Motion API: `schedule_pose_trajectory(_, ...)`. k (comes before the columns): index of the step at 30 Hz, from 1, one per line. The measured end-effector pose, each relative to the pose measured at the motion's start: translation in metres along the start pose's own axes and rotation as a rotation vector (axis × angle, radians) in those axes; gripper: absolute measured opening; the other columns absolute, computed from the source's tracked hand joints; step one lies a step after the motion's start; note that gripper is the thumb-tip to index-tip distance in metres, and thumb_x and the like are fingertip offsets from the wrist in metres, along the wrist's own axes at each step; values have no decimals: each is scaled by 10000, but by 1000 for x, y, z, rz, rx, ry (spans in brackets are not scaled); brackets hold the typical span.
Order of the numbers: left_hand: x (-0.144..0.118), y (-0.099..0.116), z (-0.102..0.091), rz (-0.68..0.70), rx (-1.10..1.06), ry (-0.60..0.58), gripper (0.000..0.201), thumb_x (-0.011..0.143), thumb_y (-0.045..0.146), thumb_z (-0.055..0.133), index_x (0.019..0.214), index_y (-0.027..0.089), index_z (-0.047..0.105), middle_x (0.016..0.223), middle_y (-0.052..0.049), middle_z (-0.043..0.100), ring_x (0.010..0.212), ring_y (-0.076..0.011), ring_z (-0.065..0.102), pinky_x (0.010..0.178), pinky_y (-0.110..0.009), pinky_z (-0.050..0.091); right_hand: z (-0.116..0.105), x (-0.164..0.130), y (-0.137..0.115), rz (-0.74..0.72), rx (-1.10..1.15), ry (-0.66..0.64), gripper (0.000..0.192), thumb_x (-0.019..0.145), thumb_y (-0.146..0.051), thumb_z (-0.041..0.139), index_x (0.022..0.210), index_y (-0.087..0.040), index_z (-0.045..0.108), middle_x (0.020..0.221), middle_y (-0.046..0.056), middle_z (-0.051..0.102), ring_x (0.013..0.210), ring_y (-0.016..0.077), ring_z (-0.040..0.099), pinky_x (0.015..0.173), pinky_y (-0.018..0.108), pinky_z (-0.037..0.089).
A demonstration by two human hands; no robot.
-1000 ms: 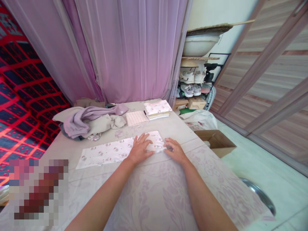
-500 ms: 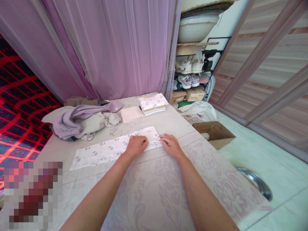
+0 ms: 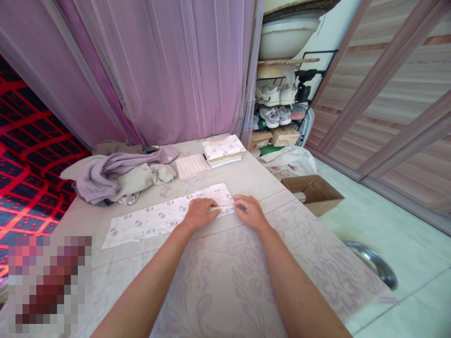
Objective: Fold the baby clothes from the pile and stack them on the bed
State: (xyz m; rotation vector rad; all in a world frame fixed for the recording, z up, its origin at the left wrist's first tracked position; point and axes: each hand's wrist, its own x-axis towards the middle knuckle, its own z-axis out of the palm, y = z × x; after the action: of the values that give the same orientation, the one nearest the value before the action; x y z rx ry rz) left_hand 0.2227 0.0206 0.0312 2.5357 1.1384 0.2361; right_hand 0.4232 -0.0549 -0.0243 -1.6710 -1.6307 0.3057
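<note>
A long, narrow piece of white cotton cloth with small printed figures [image 3: 148,224] lies flat across the middle of a broad surface covered in pale cloth with mauve flowers [image 3: 211,286], its right end angled toward the far right corner. The left hand [image 3: 200,213] rests at the near edge of the white cloth, toward its right end, fingers curled and thumb slightly apart from the forefinger; whether it pinches the fabric, I cannot tell. The right hand [image 3: 251,212] is at the right end of the same cloth, fingers bent and the tips at its near right corner; its grip on the fabric is also too small to make out. A thin ridge of white fabric runs between the two hands. Near the far right corner of the surface sits a neat stack of folded fabric with a white printed piece on top [image 3: 223,147], and just left of it a folded pink-and-cream striped cloth [image 3: 192,167]. Toward the far left corner lies a loose heap of beige and grey clothes [image 3: 144,180], with a crumpled mauve knit garment [image 3: 102,176] draped over it.
</note>
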Motion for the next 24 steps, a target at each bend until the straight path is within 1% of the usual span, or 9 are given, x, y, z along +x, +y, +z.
schedule_pose_trajectory(3, -1, 1, 1, 1, -27, -8, 243, 859, 419, 518, 960, 274, 685, 1029, 11, 718, 1012, -200, 607, 921, -334, 371, -3, 0, -2, 19, 25, -19, 109, 770, -242, 550, 815, -247, 649, 1168, 69, 671, 1135, 252, 581, 1025, 564, 280)
schedule_pose_trajectory(7, -4, 6, 7, -31, 15, 87, 163, 838, 350, 569, 931, 277, 682, 1011, 3, 712, 1020, -209, 590, 987, -403, 299, -6, 1, -3, 23, 58, -32, 97, 756, -235, 555, 786, -242, 647, 1167, 72, 672, 1133, 258, 582, 1035, 572, 260)
schedule_pose_trajectory(10, -8, 11, 12, 0, -6, 134, 143, 834, 313, 584, 936, 271, 675, 1009, -3, 707, 1033, -203, 579, 1007, -411, 264, -7, 2, -1, 6, 88, -40, 93, 753, -241, 558, 768, -245, 649, 1161, 71, 675, 1122, 259, 586, 1031, 568, 272)
schedule_pose_trajectory(13, -9, 14, 14, 23, -66, 124, 201, 830, 390, 601, 977, 271, 671, 1044, -4, 702, 1044, -198, 576, 997, -383, 278, -7, 2, 2, 3, 103, -45, 88, 750, -237, 559, 751, -249, 646, 1159, 67, 677, 1120, 258, 585, 1036, 575, 259)
schedule_pose_trajectory(15, -7, 14, 14, 7, -74, 112, 219, 847, 427, 577, 961, 269, 677, 1034, -5, 706, 1032, -198, 579, 996, -384, 276, -7, 2, 2, 9, 108, -57, 85, 752, -240, 560, 755, -252, 644, 1161, 62, 677, 1125, 258, 580, 1044, 586, 237)
schedule_pose_trajectory(17, -5, 15, 14, -6, -44, 103, 192, 867, 399, 555, 915, 265, 684, 990, -4, 710, 1007, -199, 585, 986, -394, 275, -8, 2, 1, 16, 113, -67, 85, 761, -246, 559, 763, -252, 643, 1163, 61, 675, 1131, 258, 575, 1046, 592, 224)
schedule_pose_trajectory(20, 0, 17, 13, 2, 58, 98, 159, 874, 334, 542, 869, 244, 673, 930, -18, 701, 962, -208, 592, 942, -396, 306, -8, 2, 0, 28, 116, -73, 102, 785, -250, 540, 772, -252, 641, 1165, 56, 674, 1150, 255, 564, 1050, 594, 207)
schedule_pose_trajectory(24, 3, 21, 10, 9, 194, 80, 226, 927, 316, 438, 969, 218, 637, 962, -61, 667, 921, -215, 598, 850, -351, 378, -9, 3, -2, 43, 105, -99, 114, 802, -245, 525, 779, -249, 636, 1174, 48, 671, 1176, 245, 546, 1055, 588, 190)
